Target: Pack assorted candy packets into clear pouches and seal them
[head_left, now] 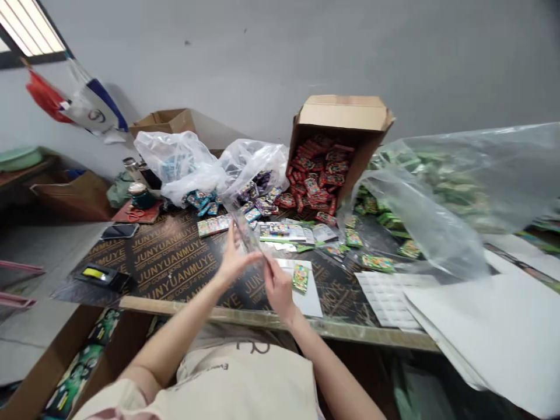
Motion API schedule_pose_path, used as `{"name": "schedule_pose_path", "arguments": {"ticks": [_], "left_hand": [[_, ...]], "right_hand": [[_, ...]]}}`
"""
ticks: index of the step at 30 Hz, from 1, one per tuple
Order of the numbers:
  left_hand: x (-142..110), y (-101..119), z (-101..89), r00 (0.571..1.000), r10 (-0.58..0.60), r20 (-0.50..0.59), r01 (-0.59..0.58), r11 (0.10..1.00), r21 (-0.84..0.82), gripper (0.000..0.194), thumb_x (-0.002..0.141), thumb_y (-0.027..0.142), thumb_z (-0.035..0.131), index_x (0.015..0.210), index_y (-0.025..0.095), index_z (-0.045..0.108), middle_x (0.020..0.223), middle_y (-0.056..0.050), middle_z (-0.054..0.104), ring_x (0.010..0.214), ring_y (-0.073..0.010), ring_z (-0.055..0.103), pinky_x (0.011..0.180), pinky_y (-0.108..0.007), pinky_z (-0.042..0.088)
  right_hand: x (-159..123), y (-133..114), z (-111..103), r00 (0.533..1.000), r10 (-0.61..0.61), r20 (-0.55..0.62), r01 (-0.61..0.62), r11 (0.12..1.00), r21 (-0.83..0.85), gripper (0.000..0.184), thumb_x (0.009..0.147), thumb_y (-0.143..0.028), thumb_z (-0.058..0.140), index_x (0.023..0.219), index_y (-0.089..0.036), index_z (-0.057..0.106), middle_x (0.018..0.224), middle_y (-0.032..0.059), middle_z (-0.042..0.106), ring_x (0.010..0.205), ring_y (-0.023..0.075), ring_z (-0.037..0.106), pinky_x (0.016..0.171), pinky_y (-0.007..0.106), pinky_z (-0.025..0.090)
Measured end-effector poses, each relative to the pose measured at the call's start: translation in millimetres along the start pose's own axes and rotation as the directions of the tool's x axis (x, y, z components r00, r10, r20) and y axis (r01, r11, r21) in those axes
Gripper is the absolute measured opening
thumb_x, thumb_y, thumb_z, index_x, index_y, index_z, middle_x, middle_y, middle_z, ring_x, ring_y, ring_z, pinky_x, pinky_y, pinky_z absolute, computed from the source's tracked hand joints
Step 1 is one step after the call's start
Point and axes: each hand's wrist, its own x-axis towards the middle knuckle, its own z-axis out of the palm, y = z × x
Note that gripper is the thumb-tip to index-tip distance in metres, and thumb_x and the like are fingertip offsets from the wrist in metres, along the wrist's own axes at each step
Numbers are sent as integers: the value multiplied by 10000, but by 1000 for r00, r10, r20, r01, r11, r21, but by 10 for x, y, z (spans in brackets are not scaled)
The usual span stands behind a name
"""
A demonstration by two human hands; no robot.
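In front of my chest, my left hand [233,256] and my right hand [277,286] both hold a thin flat piece [248,234] that looks like clear plastic. It is tilted nearly edge-on and blurred, so its exact kind is unclear. My left fingers lie along its far side with the thumb near the lower end. My right fingers pinch that lower end. A small green-yellow packet [301,277] rests on a white sheet [311,300] beside my right hand. Beyond my hands lie a row of colourful packets [214,226] and a grey-white printed card [284,232].
A tipped cardboard box [343,112] spills red packets [312,185]. Plastic bags [179,157] hold blue and purple packets; a large clear bag [433,216] covers green ones. White sheets [494,321] overhang the right edge. At left are a phone [120,231], a black-yellow tool [102,276] and red scissors [135,214].
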Motion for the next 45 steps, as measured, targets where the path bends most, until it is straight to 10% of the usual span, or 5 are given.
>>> {"name": "schedule_pose_path", "arguments": {"ticks": [14,22,29,34,45], "left_hand": [[-321,-241,-550,749,-410,521,561,810,-168,568,638,474,706,1096,140,666,1037,-129,702,989,-294,638,872,-401,488],[-294,9,-638,752,-360,552,405,913,44,584,609,284,765,1167,147,659,1108,-94,690,1012,-240,608,913,-313,415],[-296,-16,-600,833,-428,351,437,898,55,397,665,394,700,939,107,689,742,-39,693,596,-141,575,592,-238,419],[-189,1,-639,916,-282,286,249,957,147,370,691,472,668,797,118,654,676,-21,642,622,-144,556,597,-236,419],[-30,-373,-779,949,-178,262,92,946,310,439,739,560,633,679,129,574,598,9,558,542,-101,480,513,-213,385]], "right_hand": [[601,122,173,968,87,234,-100,994,44,330,786,-479,655,958,-199,627,875,42,611,840,202,562,770,338,465],[693,124,-11,695,-25,718,17,1000,19,436,688,-441,779,1040,-215,658,847,32,658,827,207,535,825,342,428],[669,220,90,933,211,292,-250,963,102,660,684,-452,761,1281,-260,556,1065,65,656,994,235,587,907,393,450],[423,265,251,711,372,596,-643,687,339,548,662,-540,735,1079,-190,672,991,93,714,877,243,662,740,363,535],[81,374,273,574,368,731,-772,540,335,479,597,-362,807,1005,-173,641,800,24,721,686,187,675,625,301,552]]}}
